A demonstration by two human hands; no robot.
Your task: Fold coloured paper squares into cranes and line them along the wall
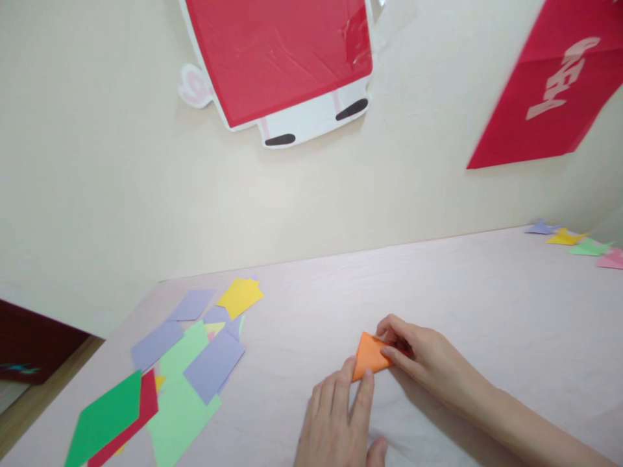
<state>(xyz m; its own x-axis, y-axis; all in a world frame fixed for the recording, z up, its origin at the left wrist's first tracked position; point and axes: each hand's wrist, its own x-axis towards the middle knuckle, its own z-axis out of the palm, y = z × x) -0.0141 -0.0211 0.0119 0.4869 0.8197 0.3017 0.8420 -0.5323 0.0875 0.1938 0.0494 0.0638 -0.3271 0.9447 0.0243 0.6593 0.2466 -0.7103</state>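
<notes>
The orange paper (372,357) lies on the table (302,305) between your hands, just beyond the fingertips of your left hand (335,415) and just left of your right hand (419,350), so both touch it and neither is clearly nearer. Its visible part seems to run longest from left to right, though your curled right fingers hide that end and its full length cannot be told. Your right hand pinches that end, while your left is open, palm down, two fingertips at the paper's left and near edges.
</notes>
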